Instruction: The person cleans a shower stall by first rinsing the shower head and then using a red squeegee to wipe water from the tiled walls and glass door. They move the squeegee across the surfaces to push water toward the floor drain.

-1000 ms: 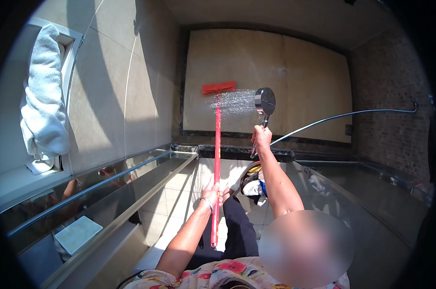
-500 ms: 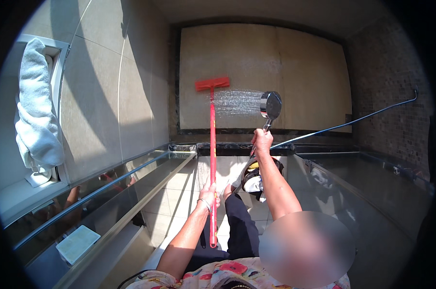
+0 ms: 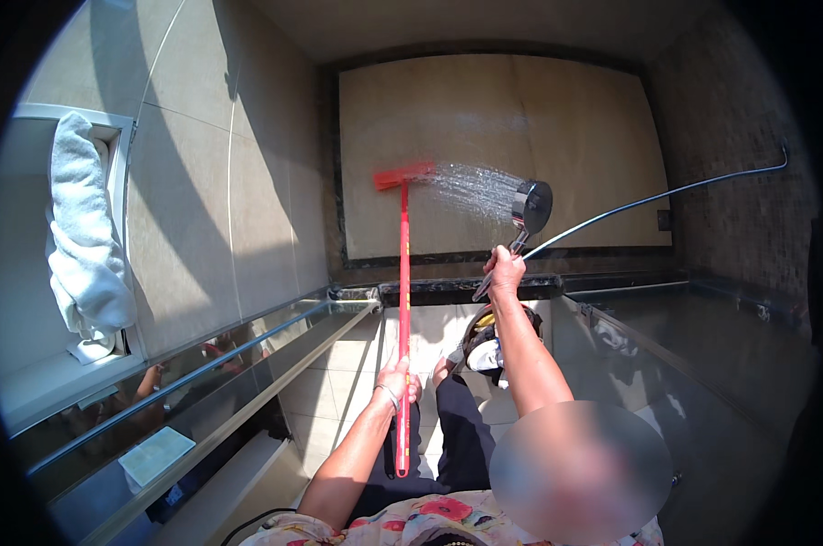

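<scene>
My left hand (image 3: pixel 395 380) is wrapped round the long red handle of a floor squeegee (image 3: pixel 405 273). Its T-shaped red head rests over the beige shower floor, with the handle's end near my legs. In my right hand (image 3: pixel 504 272) is the handle of a chrome shower head (image 3: pixel 532 206), held above the floor's near edge. Water (image 3: pixel 475 189) sprays leftward from it onto the right end of the squeegee head. The shower hose (image 3: pixel 648 198) runs from near my right hand toward the right wall.
A dark raised sill (image 3: pixel 466 289) crosses before the shower floor (image 3: pixel 593 136). Glass panels with rails (image 3: pixel 238 341) stand on both sides. By my feet sits a dark bucket-like container (image 3: pixel 484 341) with cloths or bottles. A white towel (image 3: pixel 88 232) hangs in the left wall niche.
My right hand has shifted slightly right with the shower head, and its spray now slants up to the squeegee head's right end. The squeegee head has come a little nearer and tilted.
</scene>
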